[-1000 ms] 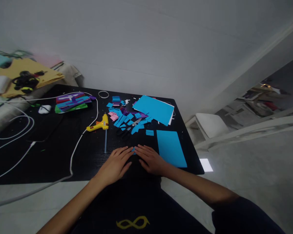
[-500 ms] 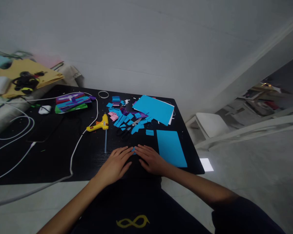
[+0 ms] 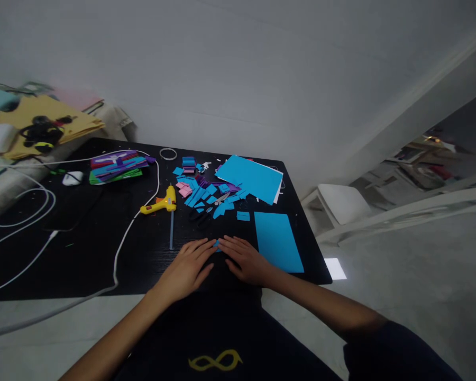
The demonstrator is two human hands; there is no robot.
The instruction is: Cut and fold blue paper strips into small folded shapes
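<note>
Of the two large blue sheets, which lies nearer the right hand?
The front sheet, just beside the right hand; the back sheet lies farther off, overlapping a white sheet.

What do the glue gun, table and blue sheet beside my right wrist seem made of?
Glue gun: probably plastic, smooth-looking, judging by its molded-looking yellow body.
Table: perhaps wood or laminate, black, low sheen; fine grain-like lines show near your left hand.
Blue sheet: likely paper or card, matte, with even color and straight edges.
</note>
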